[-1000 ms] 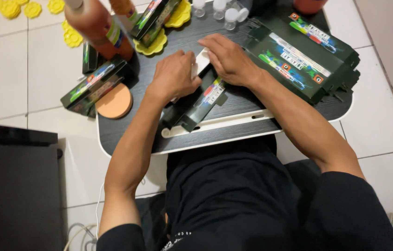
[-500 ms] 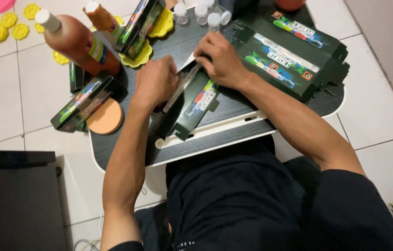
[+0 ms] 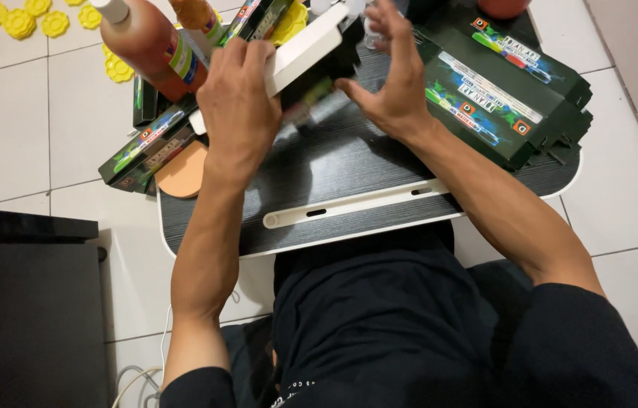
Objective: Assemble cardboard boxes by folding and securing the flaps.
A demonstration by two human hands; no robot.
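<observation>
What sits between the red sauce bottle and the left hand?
In the head view, a smaller orange bottle stands between the red sauce bottle and the left hand.

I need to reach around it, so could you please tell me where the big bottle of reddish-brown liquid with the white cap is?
In the head view, the big reddish-brown bottle stands at the upper left, just left of the left hand.

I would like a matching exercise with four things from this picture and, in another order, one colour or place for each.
Things:
1. large bottle
2. round disc
3. flower-shaped caps
4. stack of dark cartons

Descriptions:
A. yellow, on the floor tiles
B. beside the right hand
C. red-brown with a white cap
D. orange, under the left hand

Pairs: 1-C, 2-D, 3-A, 4-B
</observation>
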